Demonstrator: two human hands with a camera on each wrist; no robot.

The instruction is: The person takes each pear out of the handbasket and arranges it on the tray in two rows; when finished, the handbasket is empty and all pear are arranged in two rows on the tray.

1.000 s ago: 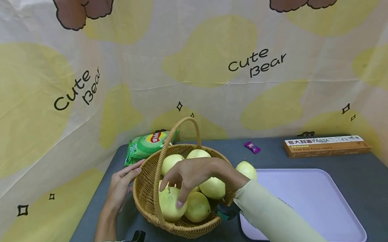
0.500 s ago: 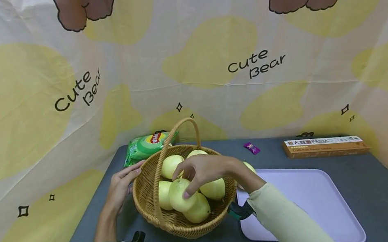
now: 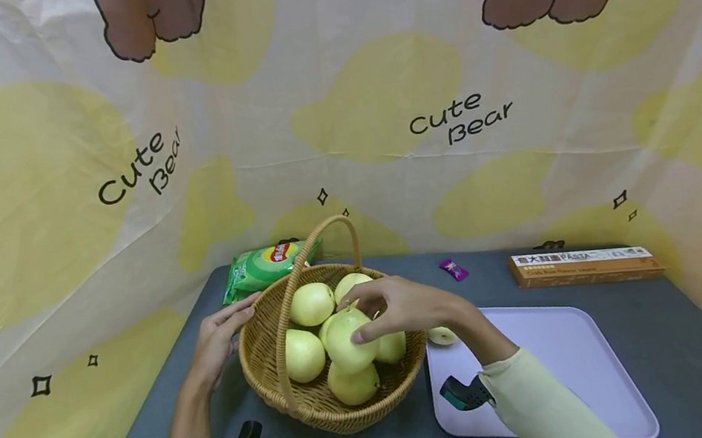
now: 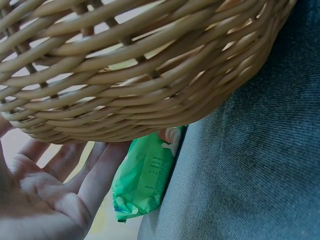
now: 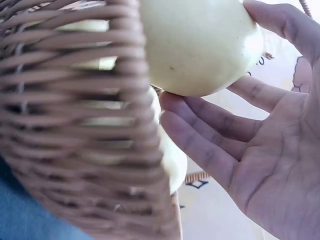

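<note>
A wicker basket (image 3: 352,421) with an arched handle holds several yellow-green pears (image 3: 303,355). My right hand (image 3: 407,308) pinches one pear (image 3: 345,343) between thumb and fingers, over the others in the basket. In the right wrist view this pear (image 5: 200,45) shows above the basket's rim, with the fingers along its lower side. My left hand (image 3: 213,341) rests against the basket's left side, fingertips at the rim. The left wrist view shows its fingers (image 4: 95,175) extended along the woven wall, palm apart from it.
A light purple tray (image 3: 552,355) lies right of the basket, with a pear (image 3: 442,335) at its back left corner, partly behind my right wrist. A green chip bag (image 3: 263,267) lies behind the basket. Farther right are a purple wrapped candy (image 3: 454,269) and a pasta box (image 3: 587,267).
My right hand has drawn its pear from the basket's left side rightward and up over the other pears. My left hand has stayed at the rim.
</note>
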